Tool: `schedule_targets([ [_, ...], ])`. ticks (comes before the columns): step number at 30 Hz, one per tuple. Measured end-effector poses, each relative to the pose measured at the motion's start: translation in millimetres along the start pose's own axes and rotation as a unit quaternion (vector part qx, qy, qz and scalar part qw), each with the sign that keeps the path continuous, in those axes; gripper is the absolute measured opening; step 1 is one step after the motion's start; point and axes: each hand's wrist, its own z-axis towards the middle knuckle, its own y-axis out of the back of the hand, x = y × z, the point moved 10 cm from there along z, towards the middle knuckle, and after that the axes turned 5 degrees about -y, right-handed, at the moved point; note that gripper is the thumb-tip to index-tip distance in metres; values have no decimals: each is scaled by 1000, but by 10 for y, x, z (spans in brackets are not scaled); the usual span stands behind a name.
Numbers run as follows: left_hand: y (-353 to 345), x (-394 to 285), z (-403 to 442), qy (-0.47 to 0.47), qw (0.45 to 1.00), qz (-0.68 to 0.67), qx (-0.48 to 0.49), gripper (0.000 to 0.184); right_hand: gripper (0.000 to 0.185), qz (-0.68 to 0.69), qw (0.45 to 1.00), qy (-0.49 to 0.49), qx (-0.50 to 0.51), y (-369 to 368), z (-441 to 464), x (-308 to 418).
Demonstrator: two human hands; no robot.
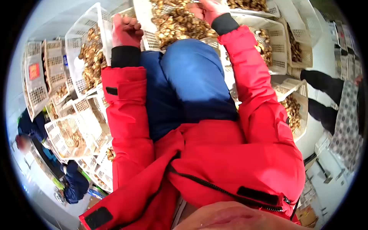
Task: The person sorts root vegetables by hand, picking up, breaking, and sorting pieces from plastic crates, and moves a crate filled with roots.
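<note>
My left hand (pixel 127 32) is raised beside the rim of a white plastic crate, its fingers curled in. What is inside the curl, if anything, is hidden. At the top edge of the view, my right hand (pixel 210 10) reaches over a heap of small brown-and-cream pieces (pixel 172 23) that look like mushrooms. Its fingers are bent together at the edge of the heap, and I cannot make out what they hold. The heap lies in front of my knees.
White perforated crates (pixel 73 57) with similar brown pieces stand on my left; another crate (pixel 278 42) is on my right. A person in a dotted grey garment (pixel 347 126) stands at far right. Others in dark blue clothes (pixel 76 184) are at lower left.
</note>
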Motion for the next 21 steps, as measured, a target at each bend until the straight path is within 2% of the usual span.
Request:
schedule_targets([
  [1,51,-5,21,2,1000,-5,-18,30,36,-159,984,-6,-75,63,234,-64],
  [2,158,2,115,-10,1000,-22,16,36,39,-362,931,-32,-14,42,574,-291],
  [3,235,21,219,-7,996,-67,62,36,40,-607,792,-64,-17,163,878,-521],
  [5,267,-57,161,-59,996,-52,-30,37,41,-770,635,37,-48,-201,806,-497],
  [6,244,-86,137,-74,995,-62,-31,33,46,-814,576,52,56,-519,760,-605],
  [7,210,-8,195,-29,992,-119,7,33,48,-847,516,92,89,-575,883,-847],
  [9,261,50,302,-22,982,-189,-13,32,39,-908,387,49,150,-632,927,-1272],
  [10,197,75,353,7,967,-245,68,30,31,-917,369,36,146,-600,942,-1347],
  [11,282,43,418,-19,966,-251,61,29,28,-926,349,47,136,-557,1053,-1371],
  [13,392,-16,441,-71,961,-263,46,28,27,-887,461,26,27,-308,1189,-1055],
  [14,275,-57,393,-57,946,-296,121,29,28,-848,525,54,-53,-169,1209,-776],
  [15,315,-78,387,-69,948,-296,94,27,29,-798,581,82,-134,-21,1200,-505],
  [17,329,-92,378,-92,950,-296,41,25,49,-909,309,166,-227,-292,973,-133],
  [18,271,-122,335,-90,945,-311,50,19,44,-852,194,400,-278,-1130,448,198],
  [19,287,-253,306,-193,965,-169,47,19,36,-861,436,202,-165,-866,749,12],
  [20,247,-336,235,-286,957,-21,43,18,38,-871,464,133,-88,-866,898,-353],
  [21,160,-418,132,-370,919,130,37,18,41,-871,488,63,-10,-828,1018,-837],
])
